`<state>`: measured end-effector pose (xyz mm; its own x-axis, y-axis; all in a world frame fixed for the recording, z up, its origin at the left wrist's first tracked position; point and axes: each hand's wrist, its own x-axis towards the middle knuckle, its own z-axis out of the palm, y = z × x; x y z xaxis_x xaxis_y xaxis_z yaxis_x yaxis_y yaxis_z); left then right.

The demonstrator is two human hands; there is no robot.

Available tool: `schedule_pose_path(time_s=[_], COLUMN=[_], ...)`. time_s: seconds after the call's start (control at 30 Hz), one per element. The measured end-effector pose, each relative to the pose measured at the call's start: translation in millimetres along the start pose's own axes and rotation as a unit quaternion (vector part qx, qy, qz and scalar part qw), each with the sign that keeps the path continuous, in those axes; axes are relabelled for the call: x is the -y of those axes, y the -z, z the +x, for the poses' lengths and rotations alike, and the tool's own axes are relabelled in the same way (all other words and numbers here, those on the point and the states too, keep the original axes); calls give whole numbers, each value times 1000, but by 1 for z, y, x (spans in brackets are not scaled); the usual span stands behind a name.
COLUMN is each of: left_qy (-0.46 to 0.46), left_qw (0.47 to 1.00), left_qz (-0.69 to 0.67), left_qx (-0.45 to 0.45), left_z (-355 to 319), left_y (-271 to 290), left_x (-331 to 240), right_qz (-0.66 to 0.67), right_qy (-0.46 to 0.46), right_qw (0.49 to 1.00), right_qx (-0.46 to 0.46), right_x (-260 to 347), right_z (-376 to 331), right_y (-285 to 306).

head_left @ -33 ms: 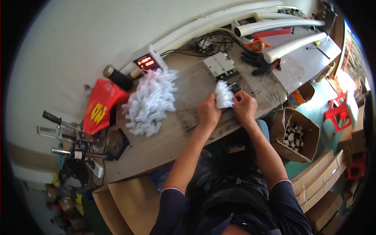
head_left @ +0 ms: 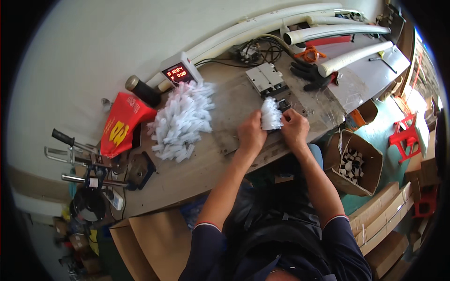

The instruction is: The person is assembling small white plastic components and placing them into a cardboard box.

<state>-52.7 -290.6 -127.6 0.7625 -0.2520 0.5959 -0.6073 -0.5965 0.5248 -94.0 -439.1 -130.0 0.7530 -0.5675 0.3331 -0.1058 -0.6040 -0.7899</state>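
A white, ribbed plastic bundle (head_left: 271, 115) stands between my hands, in front of a small bench device with a pale block top (head_left: 266, 77). My left hand (head_left: 252, 132) is closed against the bundle's left side, gripping it. Curled at the opposite edge is my right hand (head_left: 295, 126), its thumb and fingertips pinched together close to a dark fixture (head_left: 283, 105). What lies inside that pinch is hidden. To the left, a large heap of white translucent ribbed plastic pieces (head_left: 180, 124) covers part of the workbench (head_left: 225, 164).
Behind the heap stand a box with a red lit display (head_left: 180, 70), a dark cylinder (head_left: 142, 91) and a red bag (head_left: 124, 124). A hand press (head_left: 93, 164) is at far left. White tubes (head_left: 337, 35) and a black glove (head_left: 309, 75) lie behind. A carton (head_left: 354, 161) is at right.
The whole view has shifted very slightly, and the lit digits on the display look different. My hands keep nearly the same pose around the white bundle.
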Motion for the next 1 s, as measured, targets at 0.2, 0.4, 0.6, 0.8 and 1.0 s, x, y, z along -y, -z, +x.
schedule_pose_path(time_s=[0.2,0.4,0.6,0.8,1.0], left_qy=[95,170,115,6,-75], left_qw=[995,972,981,999,995], left_qz=[33,-160,-151,4,-3], left_qx=[-1,-10,-30,-37,-66], left_z=[-11,-27,-25,-33,-31], left_y=[23,35,43,51,54], left_x=[5,15,0,6,1], right_qz=[70,255,375,435,408], right_qy=[6,12,-15,-27,-35], right_qw=[997,967,912,871,880], right_qx=[11,21,164,227,240], right_x=[7,6,7,7,9], right_z=[-4,-2,-5,-4,-3], right_y=[-6,1,17,25,27])
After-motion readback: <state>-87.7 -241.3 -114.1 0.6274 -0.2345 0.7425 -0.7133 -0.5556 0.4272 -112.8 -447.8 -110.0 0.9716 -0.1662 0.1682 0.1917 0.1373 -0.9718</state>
